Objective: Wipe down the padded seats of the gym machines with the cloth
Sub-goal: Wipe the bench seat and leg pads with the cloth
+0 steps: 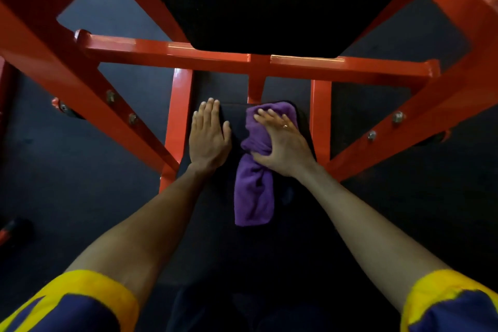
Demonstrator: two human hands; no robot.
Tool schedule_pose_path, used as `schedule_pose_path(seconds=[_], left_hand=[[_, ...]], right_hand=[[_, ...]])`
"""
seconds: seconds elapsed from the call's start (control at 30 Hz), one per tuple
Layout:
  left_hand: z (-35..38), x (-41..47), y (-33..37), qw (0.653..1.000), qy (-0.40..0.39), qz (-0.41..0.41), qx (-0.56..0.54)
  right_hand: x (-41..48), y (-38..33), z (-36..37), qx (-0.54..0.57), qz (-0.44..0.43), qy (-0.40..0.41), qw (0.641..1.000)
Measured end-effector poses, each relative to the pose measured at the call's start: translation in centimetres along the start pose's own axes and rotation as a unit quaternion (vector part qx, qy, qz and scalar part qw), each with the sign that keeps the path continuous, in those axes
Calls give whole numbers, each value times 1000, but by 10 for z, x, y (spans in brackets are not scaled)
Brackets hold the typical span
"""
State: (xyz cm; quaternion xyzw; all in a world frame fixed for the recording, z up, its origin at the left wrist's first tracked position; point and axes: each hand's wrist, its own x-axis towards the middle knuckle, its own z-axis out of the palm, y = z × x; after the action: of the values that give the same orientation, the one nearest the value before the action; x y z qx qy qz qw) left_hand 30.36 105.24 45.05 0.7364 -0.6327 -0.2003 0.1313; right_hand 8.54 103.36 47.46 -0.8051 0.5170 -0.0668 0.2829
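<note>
A black padded seat [237,121] lies low in the middle of the head view, inside an orange machine frame. On it sits a purple cloth [253,191], bunched at the far end and trailing toward me. My right hand [280,143] grips the bunched part, thumb curled under it, and presses it onto the seat's far right side. Flat on the seat's left edge rests my left hand [208,135], fingers straight and together, holding nothing.
An orange crossbar [256,60] runs just beyond the seat, with orange uprights [179,116] on both sides and slanted bolted beams [89,83] further out. A large black back pad [269,0] hangs above. The floor [67,183] is dark rubber.
</note>
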Motion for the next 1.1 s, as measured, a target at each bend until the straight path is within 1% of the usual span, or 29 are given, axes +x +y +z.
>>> schedule_pose_path(seconds=[0.13, 0.17, 0.23, 0.3, 0.4, 0.47, 0.53, 0.6, 0.67, 0.7, 0.77, 0.83, 0.9, 0.97, 1.03, 1.1], left_hand=[[6, 2, 2, 1000, -2, 7, 29], [7, 2, 1, 999, -2, 9, 34], [7, 2, 1, 999, -2, 14, 39], [8, 2, 0, 999, 2, 22, 44], [9, 1, 0, 998, -3, 38, 56], [8, 1, 0, 998, 2, 43, 55], [6, 2, 2, 998, 7, 44, 50], [6, 2, 5, 998, 10, 40, 51], [6, 3, 7, 998, 11, 36, 51], [6, 2, 6, 998, 11, 35, 52], [8, 2, 6, 997, 17, 35, 62], [10, 4, 7, 997, 19, 34, 70], [9, 2, 7, 998, 14, 17, 64], [9, 3, 9, 998, 7, 15, 60], [9, 3, 16, 998, 7, 12, 54], [10, 4, 21, 999, 8, -2, 43]], right_hand=[[2, 24, -13, 8, 67, 23, 997], [12, 21, -15, -2, 82, 33, 996], [37, 5, -18, -21, 87, 43, 995], [64, -16, -18, -28, 61, 10, 998], [93, -36, -18, -25, 40, -78, 996], [93, -27, -21, -28, 43, -92, 994], [77, -1, -29, -11, 60, -72, 996], [58, 29, -38, 33, 101, -52, 993], [46, 44, -45, 82, 146, -55, 984], [45, 44, -46, 85, 156, -54, 983], [55, 28, -45, 50, 138, -47, 988], [67, 0, -37, 7, 84, -43, 996], [73, -25, -28, -11, 42, -47, 998], [68, -25, -30, -3, 49, -34, 998], [54, -6, -38, 23, 94, -1, 995], [37, 10, -43, 63, 175, 35, 982]])
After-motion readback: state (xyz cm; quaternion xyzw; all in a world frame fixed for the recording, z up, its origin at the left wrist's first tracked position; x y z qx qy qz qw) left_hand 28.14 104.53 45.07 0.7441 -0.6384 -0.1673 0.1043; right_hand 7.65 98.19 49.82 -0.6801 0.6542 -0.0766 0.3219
